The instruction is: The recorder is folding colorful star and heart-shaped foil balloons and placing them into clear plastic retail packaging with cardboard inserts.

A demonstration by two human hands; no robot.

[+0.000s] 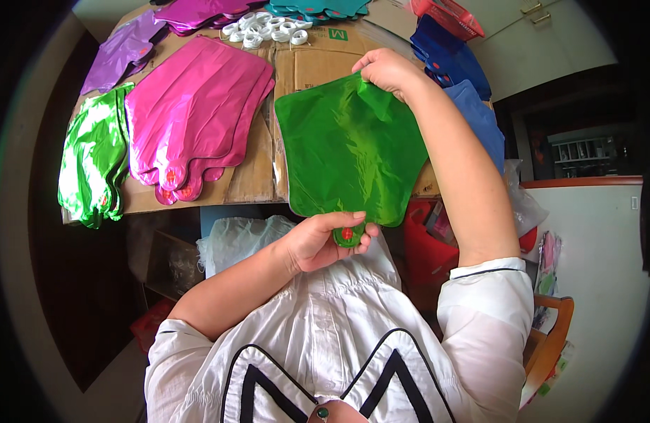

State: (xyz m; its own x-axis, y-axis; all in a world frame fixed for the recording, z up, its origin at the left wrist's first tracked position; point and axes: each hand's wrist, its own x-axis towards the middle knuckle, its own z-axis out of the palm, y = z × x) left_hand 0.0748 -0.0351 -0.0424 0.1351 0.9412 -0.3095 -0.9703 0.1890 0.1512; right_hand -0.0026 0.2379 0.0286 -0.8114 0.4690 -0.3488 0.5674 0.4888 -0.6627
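Note:
A flat, uninflated green foil balloon (pixel 346 151) is stretched out in front of me, over the near edge of the cardboard-covered table. My left hand (pixel 318 240) grips its narrow neck tab, which carries a red mark, between thumb and fingers. At the far right corner, my right hand (pixel 390 74) pinches the balloon's edge and bends a bit of foil over. To the left lies a stack of pink foil balloons (pixel 198 106), beside bright green foil balloons (pixel 92 155) that hang slightly over the edge.
White ribbon rolls (pixel 268 28) sit at the back on the cardboard (pixel 307 60). Purple (pixel 124 53), magenta (pixel 205 13) and teal foil stacks (pixel 321 8) line the far side. Dark blue (pixel 448 56) and lighter blue foil (pixel 480 120) lie right, near a red basket (pixel 452 17).

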